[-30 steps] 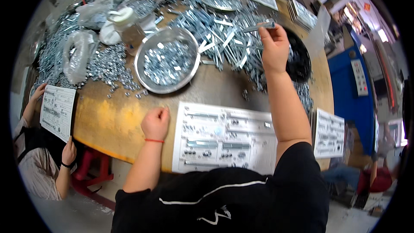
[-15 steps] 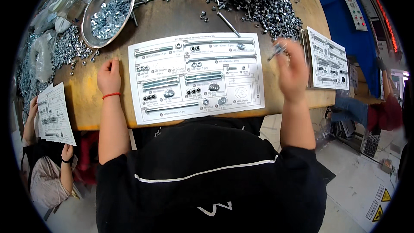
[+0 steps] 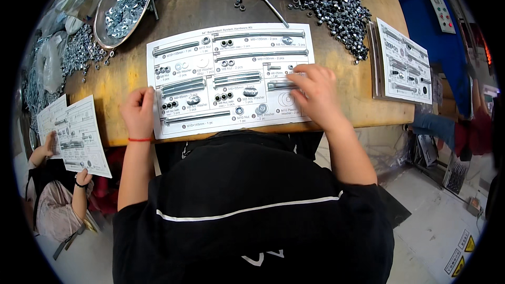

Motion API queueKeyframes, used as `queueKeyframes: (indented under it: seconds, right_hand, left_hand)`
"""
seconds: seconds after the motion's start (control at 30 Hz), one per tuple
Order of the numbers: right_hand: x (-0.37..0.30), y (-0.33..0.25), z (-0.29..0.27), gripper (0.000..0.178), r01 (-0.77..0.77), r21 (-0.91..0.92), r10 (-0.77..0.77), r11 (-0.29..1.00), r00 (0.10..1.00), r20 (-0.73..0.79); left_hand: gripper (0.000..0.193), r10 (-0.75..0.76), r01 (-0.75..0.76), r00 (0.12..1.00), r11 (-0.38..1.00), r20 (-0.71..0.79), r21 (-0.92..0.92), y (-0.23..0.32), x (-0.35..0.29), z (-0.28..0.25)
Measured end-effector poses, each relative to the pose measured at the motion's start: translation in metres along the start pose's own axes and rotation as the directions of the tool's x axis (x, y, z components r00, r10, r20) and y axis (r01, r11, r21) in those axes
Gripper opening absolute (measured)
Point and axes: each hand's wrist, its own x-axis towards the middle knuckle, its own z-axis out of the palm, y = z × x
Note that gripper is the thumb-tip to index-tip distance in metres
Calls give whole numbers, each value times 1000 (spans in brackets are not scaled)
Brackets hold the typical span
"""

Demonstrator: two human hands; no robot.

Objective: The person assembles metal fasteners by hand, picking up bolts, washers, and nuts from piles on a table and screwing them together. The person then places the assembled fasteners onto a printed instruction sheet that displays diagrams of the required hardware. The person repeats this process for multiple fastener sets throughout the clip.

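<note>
A white printed sheet [image 3: 236, 124] lies at the table's front edge, with bolts, nuts and washers set on its pictured boxes. Over its right side is my right hand [image 3: 318, 92], thumb and fingers closed around the end of a bolt [image 3: 279, 85] that lies across a box there. Part of that bolt is hidden by the fingers. A short bolt [image 3: 274, 67] and a small nut [image 3: 290, 67] sit just above it. My left hand [image 3: 139, 110], its fingers curled with nothing visible in them, rests at the sheet's left edge.
A metal bowl [image 3: 149, 5] of washers stands at the far left, near heaped nuts [image 3: 79, 52]. Dark nuts [image 3: 336, 16] and a loose bolt [image 3: 275, 12] lie behind the sheet. Stacked sheets [image 3: 405, 63] are at the right. A co-worker at left holds sheets [image 3: 87, 131].
My right hand has come left and down from beyond the sheet's right edge with the bolt, onto the sheet. My left hand has moved nearer the sheet's left edge. The view has shifted slightly.
</note>
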Motion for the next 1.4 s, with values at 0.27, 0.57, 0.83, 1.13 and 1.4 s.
queueKeyframes:
  seconds: [0.27, 0.57, 0.83, 1.13, 1.4]
  right_hand:
    - [-13, 26, 10, 29, -171, 127, 167, 977, 985, 41]
    - [-8, 30, 5, 20, -155, 186, 153, 970, 988, 25]
    - [-4, 32, 4, 20, -121, 174, 119, 977, 993, 18]
    - [116, 64, -78, 13, -6, 14, 8, 1000, 993, -114]
    - [303, 143, -69, 24, -178, -181, 157, 967, 980, -123]
  left_hand:
    - [16, -15, 15, 999, 1000, -36, -6, -8, -37, 0]
    - [13, 38, -36, 999, 997, -31, 69, -4, -33, 1]
    - [11, 50, -45, 998, 993, -46, 110, -4, -36, -3]
    - [10, 57, -57, 995, 998, -85, -5, 7, -35, 0]
    - [9, 67, -63, 993, 997, -100, 42, 11, -33, -1]
